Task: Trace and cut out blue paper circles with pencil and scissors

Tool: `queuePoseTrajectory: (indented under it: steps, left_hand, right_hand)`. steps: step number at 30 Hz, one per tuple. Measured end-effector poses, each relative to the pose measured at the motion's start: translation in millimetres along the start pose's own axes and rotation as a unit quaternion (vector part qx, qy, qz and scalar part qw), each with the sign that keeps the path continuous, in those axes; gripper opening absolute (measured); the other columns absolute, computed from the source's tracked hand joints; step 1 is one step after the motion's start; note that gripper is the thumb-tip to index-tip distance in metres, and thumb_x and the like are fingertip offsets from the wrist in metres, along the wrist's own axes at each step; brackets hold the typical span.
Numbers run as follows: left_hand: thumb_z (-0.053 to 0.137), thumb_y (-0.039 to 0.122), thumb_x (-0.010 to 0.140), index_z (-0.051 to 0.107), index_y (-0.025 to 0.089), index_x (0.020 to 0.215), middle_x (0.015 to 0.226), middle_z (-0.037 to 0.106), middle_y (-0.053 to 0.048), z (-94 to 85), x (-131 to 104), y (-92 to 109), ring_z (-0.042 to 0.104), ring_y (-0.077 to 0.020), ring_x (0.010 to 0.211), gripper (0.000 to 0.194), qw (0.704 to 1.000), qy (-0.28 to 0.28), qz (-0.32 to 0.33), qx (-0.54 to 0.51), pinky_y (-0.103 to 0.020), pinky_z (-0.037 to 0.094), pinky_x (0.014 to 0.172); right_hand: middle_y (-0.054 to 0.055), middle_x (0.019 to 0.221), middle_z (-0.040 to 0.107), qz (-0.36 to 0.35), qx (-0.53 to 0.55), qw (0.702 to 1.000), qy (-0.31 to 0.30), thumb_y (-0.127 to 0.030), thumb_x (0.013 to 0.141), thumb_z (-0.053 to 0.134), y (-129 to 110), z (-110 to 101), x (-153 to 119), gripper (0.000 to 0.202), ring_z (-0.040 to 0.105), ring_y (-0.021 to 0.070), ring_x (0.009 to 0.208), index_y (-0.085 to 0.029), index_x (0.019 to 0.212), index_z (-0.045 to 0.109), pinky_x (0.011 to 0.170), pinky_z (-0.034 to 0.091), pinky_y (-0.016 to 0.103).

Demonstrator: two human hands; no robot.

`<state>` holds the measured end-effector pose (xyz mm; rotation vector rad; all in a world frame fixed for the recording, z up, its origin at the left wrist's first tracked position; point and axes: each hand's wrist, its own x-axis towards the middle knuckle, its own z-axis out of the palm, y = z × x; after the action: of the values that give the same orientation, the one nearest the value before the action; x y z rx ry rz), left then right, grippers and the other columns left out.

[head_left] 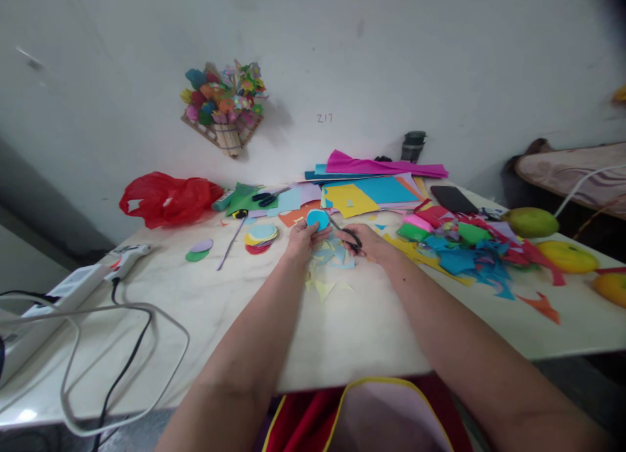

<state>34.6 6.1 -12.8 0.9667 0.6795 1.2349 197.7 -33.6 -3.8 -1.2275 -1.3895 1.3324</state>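
Observation:
My left hand (306, 238) is closed on a round piece of blue paper (317, 220), pinching its lower left side. A pair of dark-handled scissors (353, 241) is in my right hand (364, 238), with the blades pointing up and left toward the blue paper. Whether the blades touch the paper I cannot tell. Light blue and pale yellow paper scraps (328, 255) lie on the table below both hands. Left of them sits a stack of cut paper circles (261, 237) in blue, yellow and red. A purple circle (201, 245) overlaps a green circle (197, 256) farther left.
Coloured paper sheets (391, 191) lie at the back, with a second pair of scissors (267, 197) to their left. Scraps (460, 256), a phone (454, 199) and mangoes (567, 256) are on the right. A red plastic bag (169, 197) and a power strip (63, 299) with cables stand left.

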Motion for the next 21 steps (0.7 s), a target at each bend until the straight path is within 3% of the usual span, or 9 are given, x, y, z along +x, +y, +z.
queuePoseTrajectory:
  steps: [21]
  left_hand:
    - [0.062, 0.013, 0.069, 0.061, 0.012, 0.081, 0.076, 0.068, -0.007, 0.7, -1.1, 0.2, 0.066, -0.0168, 0.067, 0.012, 1.0, -0.008, -0.005, -0.001, -0.025, 0.053, 0.061]
  right_hand:
    - [-0.004, 0.046, 0.048, 0.004, 0.0, 1.0, 0.011, -0.038, 0.061, 0.062, -0.6, -0.4, 0.9, 0.024, 0.039, 0.0056, 0.034, -0.018, 0.062, 0.05, 0.031, 0.024, 0.019]
